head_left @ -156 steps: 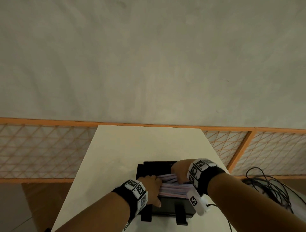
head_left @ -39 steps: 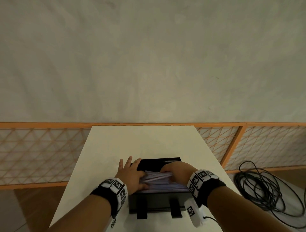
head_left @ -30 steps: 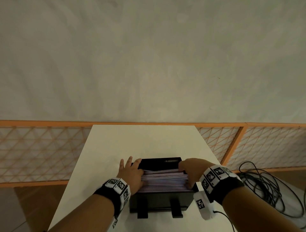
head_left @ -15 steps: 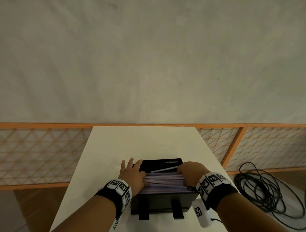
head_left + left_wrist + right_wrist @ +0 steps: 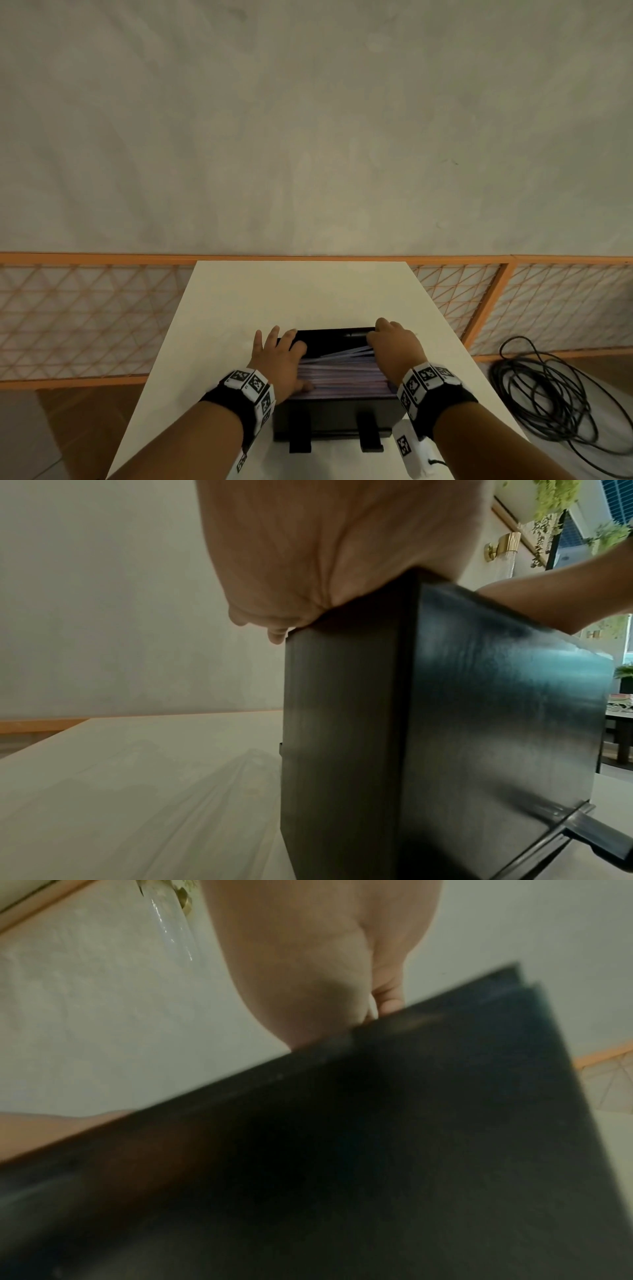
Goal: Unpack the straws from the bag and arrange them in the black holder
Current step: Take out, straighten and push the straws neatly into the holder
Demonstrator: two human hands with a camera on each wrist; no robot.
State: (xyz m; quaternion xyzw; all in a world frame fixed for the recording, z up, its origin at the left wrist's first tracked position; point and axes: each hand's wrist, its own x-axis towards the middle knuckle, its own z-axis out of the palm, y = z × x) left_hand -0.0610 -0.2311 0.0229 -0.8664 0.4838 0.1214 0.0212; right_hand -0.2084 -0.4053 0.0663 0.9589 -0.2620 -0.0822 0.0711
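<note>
The black holder (image 5: 329, 416) stands near the front of the white table (image 5: 301, 294), filled with pale purple and white straws (image 5: 342, 375) lying lengthwise. A few straws on top lie slanted. My left hand (image 5: 278, 356) rests on the holder's left end, fingers straight and spread, thumb against the straw ends. My right hand (image 5: 394, 346) lies over the right ends of the straws, fingertips near the back rim. The left wrist view has the palm (image 5: 308, 547) on the holder's (image 5: 479, 723) top edge. The right wrist view is blurred, showing my right hand (image 5: 308, 947) over the holder (image 5: 377, 1150). No bag is in view.
An orange lattice fence (image 5: 85, 318) runs behind and beside the table, below a plain grey wall. A coil of black cable (image 5: 548, 394) lies on the floor to the right. Bare tabletop stretches beyond the holder.
Over the last second my right hand moved from the holder's outer right side onto the straws' right ends. A few top straws now lie slanted. The left hand stayed put.
</note>
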